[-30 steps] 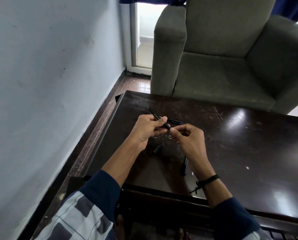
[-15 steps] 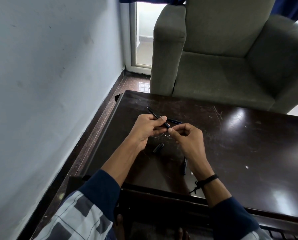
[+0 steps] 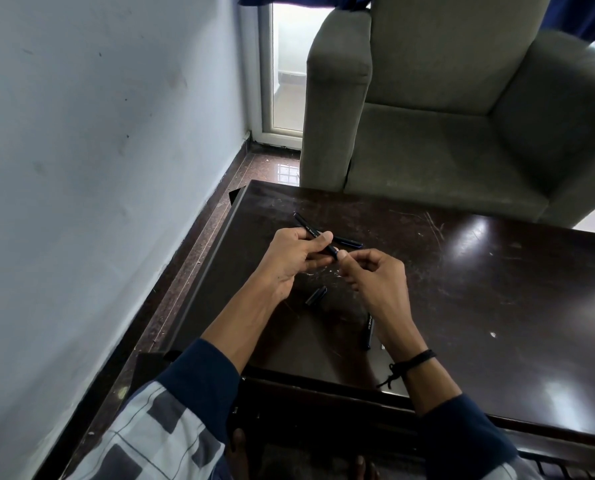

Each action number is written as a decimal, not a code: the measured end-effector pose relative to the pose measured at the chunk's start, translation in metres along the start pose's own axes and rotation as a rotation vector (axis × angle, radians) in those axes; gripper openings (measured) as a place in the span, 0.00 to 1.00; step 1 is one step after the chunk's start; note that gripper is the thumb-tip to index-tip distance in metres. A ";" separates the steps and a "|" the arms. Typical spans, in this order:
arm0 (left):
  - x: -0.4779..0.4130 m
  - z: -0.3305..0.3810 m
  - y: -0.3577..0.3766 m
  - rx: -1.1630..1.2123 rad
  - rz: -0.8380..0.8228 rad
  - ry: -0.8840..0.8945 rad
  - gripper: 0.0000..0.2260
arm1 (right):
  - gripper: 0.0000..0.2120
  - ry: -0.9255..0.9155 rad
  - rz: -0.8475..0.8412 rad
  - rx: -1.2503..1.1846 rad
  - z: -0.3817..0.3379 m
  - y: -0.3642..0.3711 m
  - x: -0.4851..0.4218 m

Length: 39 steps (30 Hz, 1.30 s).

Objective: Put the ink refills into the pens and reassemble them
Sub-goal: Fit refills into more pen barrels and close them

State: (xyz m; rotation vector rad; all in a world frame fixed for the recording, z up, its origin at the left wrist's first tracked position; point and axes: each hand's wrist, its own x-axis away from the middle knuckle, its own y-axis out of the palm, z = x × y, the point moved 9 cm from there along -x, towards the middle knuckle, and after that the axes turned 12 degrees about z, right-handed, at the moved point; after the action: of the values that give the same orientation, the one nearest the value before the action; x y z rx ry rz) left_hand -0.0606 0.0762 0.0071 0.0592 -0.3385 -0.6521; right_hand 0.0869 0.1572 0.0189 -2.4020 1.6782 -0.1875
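Note:
My left hand grips a black pen barrel that slants up and to the left above the dark table. My right hand pinches at the barrel's near end with thumb and forefinger; what it holds there is too small to tell. A black pen cap lies on the table just below my hands. Another black pen lies partly hidden behind my right wrist. A further dark pen part lies just beyond my hands.
A grey armchair stands right behind the table's far edge. A pale wall runs along the left, with a strip of polished floor between it and the table. A glass door is at the back.
My right hand's fingers have closed in towards the near end of the barrel. The left hand and the barrel have stayed almost still.

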 end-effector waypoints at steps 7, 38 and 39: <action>0.000 -0.004 0.002 -0.004 -0.003 -0.014 0.10 | 0.05 0.001 0.003 0.043 0.001 0.000 -0.001; 0.001 -0.005 0.003 -0.002 0.014 -0.005 0.09 | 0.04 -0.002 0.024 0.061 0.001 -0.002 0.001; 0.001 -0.004 0.002 0.004 0.011 0.000 0.09 | 0.04 -0.002 0.020 0.043 0.000 -0.001 0.001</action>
State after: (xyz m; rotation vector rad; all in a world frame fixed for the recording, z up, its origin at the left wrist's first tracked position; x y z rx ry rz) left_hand -0.0576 0.0775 0.0042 0.0610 -0.3395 -0.6409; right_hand 0.0883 0.1572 0.0193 -2.3532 1.6793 -0.2154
